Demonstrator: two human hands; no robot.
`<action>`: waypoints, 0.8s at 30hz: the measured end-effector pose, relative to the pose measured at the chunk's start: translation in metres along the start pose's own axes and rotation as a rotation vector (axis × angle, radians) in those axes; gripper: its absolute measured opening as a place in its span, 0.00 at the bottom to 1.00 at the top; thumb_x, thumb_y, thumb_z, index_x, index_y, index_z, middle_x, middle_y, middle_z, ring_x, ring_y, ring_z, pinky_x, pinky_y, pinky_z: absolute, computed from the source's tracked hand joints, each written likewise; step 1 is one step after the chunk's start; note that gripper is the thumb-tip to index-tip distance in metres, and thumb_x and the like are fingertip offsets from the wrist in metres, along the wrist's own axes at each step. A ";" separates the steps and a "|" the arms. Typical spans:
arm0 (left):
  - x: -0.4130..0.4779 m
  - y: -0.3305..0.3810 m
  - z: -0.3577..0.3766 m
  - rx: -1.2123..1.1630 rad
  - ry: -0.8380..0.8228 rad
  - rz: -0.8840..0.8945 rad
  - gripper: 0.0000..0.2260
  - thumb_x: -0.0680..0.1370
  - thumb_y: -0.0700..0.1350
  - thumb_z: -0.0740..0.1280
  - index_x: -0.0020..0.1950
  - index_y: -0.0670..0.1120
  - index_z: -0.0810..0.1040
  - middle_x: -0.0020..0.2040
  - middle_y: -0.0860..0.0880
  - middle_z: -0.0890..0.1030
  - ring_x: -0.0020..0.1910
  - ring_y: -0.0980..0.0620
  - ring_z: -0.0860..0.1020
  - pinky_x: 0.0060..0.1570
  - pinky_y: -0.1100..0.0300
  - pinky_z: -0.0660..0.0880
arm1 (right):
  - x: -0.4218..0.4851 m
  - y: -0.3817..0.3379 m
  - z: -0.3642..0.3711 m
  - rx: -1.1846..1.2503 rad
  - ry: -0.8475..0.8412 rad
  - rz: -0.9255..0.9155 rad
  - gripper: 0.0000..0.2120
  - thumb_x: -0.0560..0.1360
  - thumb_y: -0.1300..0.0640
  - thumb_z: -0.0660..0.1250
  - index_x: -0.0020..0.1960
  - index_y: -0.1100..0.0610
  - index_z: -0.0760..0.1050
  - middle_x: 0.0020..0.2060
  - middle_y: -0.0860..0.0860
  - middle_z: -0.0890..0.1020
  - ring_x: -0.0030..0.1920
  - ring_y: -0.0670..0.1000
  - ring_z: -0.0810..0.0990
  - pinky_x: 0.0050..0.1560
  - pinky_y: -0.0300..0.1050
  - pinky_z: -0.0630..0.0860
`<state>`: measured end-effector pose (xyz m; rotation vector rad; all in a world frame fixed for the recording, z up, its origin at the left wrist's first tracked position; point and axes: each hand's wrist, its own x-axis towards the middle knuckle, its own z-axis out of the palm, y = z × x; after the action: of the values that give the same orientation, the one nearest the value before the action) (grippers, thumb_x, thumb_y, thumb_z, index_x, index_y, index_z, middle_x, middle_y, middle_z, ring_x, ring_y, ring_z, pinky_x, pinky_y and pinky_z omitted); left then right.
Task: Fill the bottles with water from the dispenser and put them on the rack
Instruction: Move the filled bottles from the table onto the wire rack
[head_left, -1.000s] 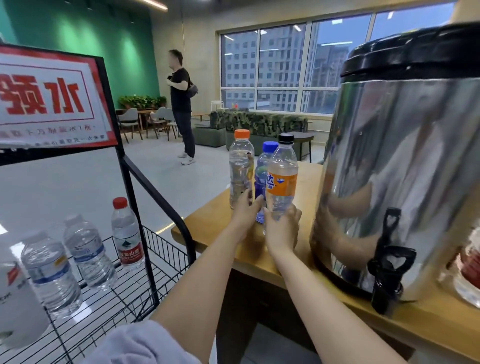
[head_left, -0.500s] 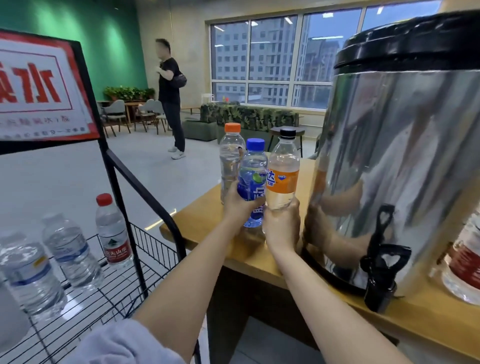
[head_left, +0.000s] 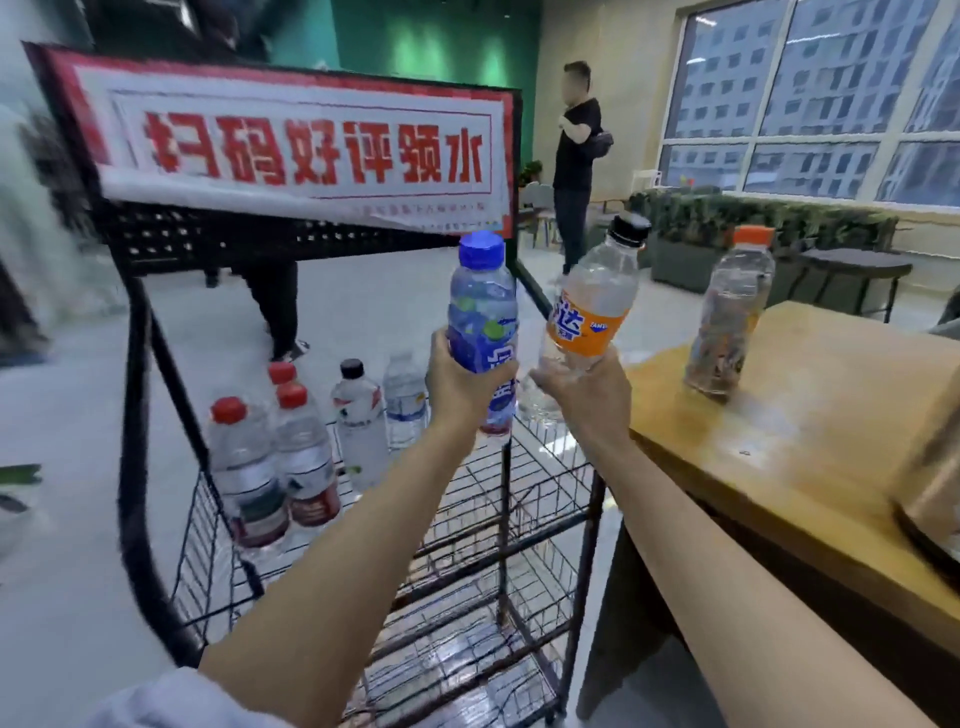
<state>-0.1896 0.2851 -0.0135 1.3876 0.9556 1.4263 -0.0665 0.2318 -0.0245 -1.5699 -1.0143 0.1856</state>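
Two hands: left hand (head_left: 465, 384) curled round blue bottle (head_left: 480, 306); right hand (head_left: 587, 395) curled round orange-label bottle (head_left: 592, 306); both bottles in the air above the rack (head_left: 519, 519).
Rack load: several capped bottles (head_left: 306, 457) upright at left, blurred.
Table (head_left: 805, 441): just right of rack; orange-cap bottle (head_left: 727, 317) stands on it.
Dispenser (head_left: 930, 493): cut off at right edge.
Far: sign (head_left: 296, 145) tops rack; person (head_left: 574, 156) beyond.

place: office lounge | cues: tall windows (head_left: 810, 98) — sofa (head_left: 769, 223), green wall (head_left: 441, 47) | wire rack (head_left: 545, 499) with sign (head_left: 301, 140)
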 end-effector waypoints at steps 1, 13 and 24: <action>0.001 -0.009 -0.017 -0.008 0.042 -0.034 0.26 0.66 0.36 0.79 0.57 0.45 0.70 0.53 0.49 0.79 0.52 0.49 0.80 0.47 0.58 0.79 | -0.003 -0.001 0.018 0.011 -0.055 -0.005 0.22 0.66 0.50 0.78 0.56 0.54 0.76 0.45 0.48 0.84 0.44 0.49 0.82 0.42 0.44 0.77; 0.009 -0.113 -0.089 -0.036 0.459 -0.312 0.29 0.68 0.31 0.75 0.63 0.50 0.71 0.59 0.49 0.79 0.57 0.47 0.78 0.57 0.50 0.78 | -0.032 0.038 0.158 -0.063 -0.479 0.124 0.21 0.62 0.55 0.81 0.51 0.50 0.76 0.45 0.48 0.83 0.47 0.51 0.81 0.50 0.51 0.79; 0.010 -0.158 -0.082 0.089 0.586 -0.345 0.32 0.67 0.29 0.75 0.67 0.45 0.69 0.61 0.48 0.76 0.59 0.48 0.76 0.59 0.56 0.74 | -0.035 0.073 0.194 -0.071 -0.505 0.184 0.20 0.62 0.59 0.80 0.50 0.51 0.77 0.47 0.52 0.84 0.49 0.54 0.81 0.51 0.50 0.78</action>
<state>-0.2574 0.3464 -0.1670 0.8076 1.5622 1.5567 -0.1725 0.3543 -0.1581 -1.7231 -1.2692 0.7074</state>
